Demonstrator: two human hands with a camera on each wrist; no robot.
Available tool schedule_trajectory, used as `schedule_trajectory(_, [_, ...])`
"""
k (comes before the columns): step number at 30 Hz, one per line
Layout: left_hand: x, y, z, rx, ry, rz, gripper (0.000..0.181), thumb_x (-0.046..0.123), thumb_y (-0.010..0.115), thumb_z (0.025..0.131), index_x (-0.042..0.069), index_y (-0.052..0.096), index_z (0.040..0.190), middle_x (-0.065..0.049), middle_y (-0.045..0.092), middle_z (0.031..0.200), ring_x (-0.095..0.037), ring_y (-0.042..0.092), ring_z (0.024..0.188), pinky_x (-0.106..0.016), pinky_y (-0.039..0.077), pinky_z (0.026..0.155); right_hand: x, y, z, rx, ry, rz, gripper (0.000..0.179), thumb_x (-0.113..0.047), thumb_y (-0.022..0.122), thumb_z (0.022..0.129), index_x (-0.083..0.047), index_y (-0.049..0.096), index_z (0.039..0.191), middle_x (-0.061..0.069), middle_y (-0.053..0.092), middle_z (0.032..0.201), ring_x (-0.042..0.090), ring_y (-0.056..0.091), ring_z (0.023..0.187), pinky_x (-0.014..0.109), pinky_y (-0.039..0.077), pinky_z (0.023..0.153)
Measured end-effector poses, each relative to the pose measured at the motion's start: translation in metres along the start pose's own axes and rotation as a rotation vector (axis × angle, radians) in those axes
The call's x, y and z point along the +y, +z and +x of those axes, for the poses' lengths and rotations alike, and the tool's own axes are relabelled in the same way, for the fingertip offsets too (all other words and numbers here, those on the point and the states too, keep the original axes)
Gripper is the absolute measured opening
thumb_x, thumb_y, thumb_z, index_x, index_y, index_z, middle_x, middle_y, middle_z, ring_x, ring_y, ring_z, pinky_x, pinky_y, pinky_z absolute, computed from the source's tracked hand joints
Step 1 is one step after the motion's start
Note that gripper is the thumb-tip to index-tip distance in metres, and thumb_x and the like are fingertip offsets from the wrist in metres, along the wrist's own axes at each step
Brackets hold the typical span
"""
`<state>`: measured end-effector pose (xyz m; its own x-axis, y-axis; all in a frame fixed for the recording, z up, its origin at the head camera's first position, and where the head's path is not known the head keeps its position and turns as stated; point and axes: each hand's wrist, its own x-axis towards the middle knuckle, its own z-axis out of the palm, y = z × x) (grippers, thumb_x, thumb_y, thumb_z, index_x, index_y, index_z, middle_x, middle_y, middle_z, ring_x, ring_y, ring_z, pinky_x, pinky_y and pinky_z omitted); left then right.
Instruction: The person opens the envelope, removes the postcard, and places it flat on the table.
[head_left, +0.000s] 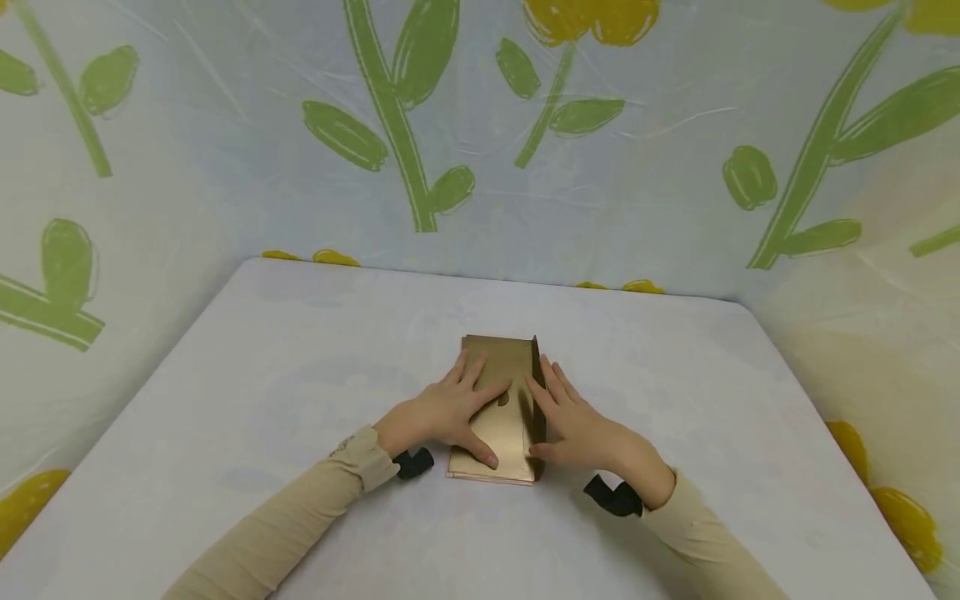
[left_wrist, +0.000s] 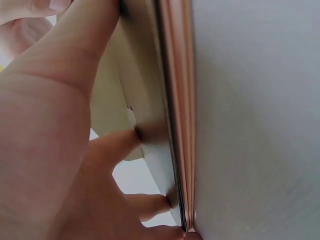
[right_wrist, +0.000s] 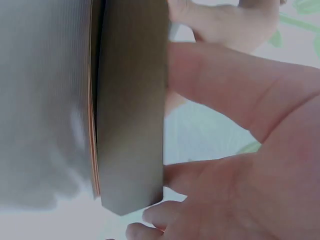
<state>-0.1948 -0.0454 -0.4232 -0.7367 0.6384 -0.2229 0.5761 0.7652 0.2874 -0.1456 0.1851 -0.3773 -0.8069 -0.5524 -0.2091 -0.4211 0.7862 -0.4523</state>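
A flat gold cardboard piece (head_left: 498,354) lies lengthwise on the table, with a small dark notch near its middle. Along its right side a narrow gold flap (head_left: 538,425) stands up. Stacked layers with reddish edges (left_wrist: 181,75) show from the side in the left wrist view. My left hand (head_left: 448,410) rests on the gold face, fingers and thumb spread. My right hand (head_left: 583,432) is at the flap, its fingers extended and touching it; in the right wrist view the thumb and a finger meet the edge of the flap (right_wrist: 132,125).
The pale cloth-covered table (head_left: 315,358) spreads around the gold piece. Behind it hangs a backdrop (head_left: 480,200) printed with green stems and yellow flowers. A black strap (head_left: 415,463) shows by the left wrist and another black strap (head_left: 615,497) by the right.
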Motion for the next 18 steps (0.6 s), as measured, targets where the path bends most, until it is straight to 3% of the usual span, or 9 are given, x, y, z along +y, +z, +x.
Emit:
schedule_trajectory(6, [0.001, -0.003, -0.002, -0.010, -0.001, -0.012, 0.117, 0.078, 0.072, 0.065, 0.034, 0.018, 0.160, -0.018, -0.009, 0.164, -0.045, -0.011, 0.147, -0.056, 0.046, 0.098, 0.006, -0.006, 0.001, 0.017, 0.000, -0.044, 0.097, -0.025, 0.082, 0.082, 0.015, 0.025, 0.149, 0.027, -0.007, 0.162, 0.045, -0.007, 0.148, 0.063, 0.007, 0.115])
schedule_trajectory(12, [0.001, -0.002, -0.002, -0.016, -0.003, -0.018, 0.117, 0.078, 0.072, 0.065, 0.034, 0.018, 0.159, -0.018, -0.010, 0.164, -0.045, -0.011, 0.147, -0.058, 0.045, 0.099, 0.014, -0.004, 0.004, -0.043, 0.012, -0.065, 0.091, -0.027, 0.080, 0.083, 0.011, 0.030, 0.149, 0.026, 0.006, 0.162, 0.040, 0.002, 0.150, 0.064, -0.003, 0.114])
schedule_trajectory(18, [0.001, -0.002, -0.001, -0.024, -0.013, -0.012, 0.117, 0.079, 0.071, 0.066, 0.034, 0.017, 0.160, -0.018, -0.011, 0.164, -0.046, -0.012, 0.147, -0.059, 0.043, 0.100, 0.023, -0.002, 0.011, -0.091, 0.013, -0.032, 0.090, -0.033, 0.073, 0.091, 0.007, 0.023, 0.154, 0.025, 0.011, 0.162, 0.044, 0.019, 0.146, 0.060, 0.007, 0.117])
